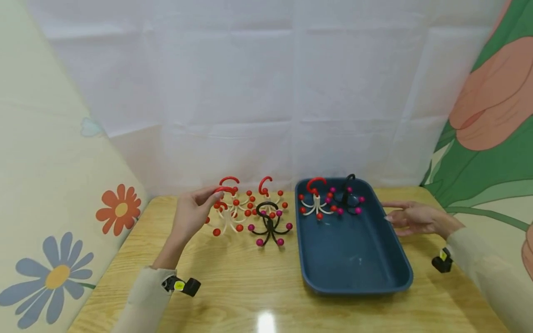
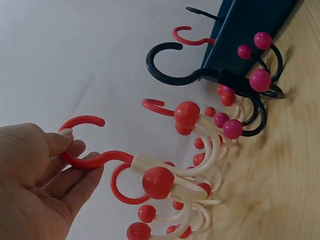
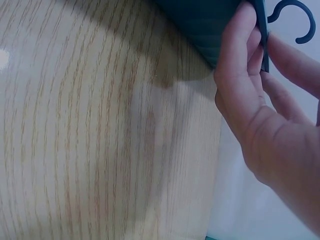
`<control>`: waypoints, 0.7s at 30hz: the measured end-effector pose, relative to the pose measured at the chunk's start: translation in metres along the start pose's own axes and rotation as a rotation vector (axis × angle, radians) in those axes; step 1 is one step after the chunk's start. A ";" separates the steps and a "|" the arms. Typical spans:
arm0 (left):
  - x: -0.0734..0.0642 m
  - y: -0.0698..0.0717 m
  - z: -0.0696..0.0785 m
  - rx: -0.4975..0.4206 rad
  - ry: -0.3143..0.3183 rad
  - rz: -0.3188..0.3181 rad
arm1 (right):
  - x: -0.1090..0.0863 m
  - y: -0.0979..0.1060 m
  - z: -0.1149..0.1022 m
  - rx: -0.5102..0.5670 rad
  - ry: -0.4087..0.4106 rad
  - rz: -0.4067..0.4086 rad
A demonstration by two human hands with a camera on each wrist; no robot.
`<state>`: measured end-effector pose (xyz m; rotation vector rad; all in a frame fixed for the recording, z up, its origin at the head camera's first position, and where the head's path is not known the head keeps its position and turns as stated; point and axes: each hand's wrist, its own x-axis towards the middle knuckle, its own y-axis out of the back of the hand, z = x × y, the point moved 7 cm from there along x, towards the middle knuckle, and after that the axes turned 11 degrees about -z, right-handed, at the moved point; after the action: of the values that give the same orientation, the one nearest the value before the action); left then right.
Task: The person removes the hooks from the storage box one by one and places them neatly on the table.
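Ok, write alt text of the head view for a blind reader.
A person's left hand pinches a white hook by its red curved top; their right hand holds the rim of a dark blue tray. On the wooden table, left of the tray, are other red-topped hooks and a black hook; the tray holds one red-topped hook and one black.
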<state>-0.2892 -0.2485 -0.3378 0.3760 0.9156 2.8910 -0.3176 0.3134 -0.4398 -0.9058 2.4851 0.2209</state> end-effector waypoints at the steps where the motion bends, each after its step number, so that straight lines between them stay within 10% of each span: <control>1: 0.000 -0.002 -0.003 -0.007 0.006 -0.004 | 0.000 0.000 0.000 -0.001 0.000 0.000; 21: -0.006 -0.022 -0.027 0.002 0.042 -0.037 | -0.002 -0.003 0.000 0.013 0.000 -0.012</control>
<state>-0.2903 -0.2467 -0.3732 0.2956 0.9216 2.8750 -0.3145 0.3116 -0.4388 -0.9150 2.4775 0.2013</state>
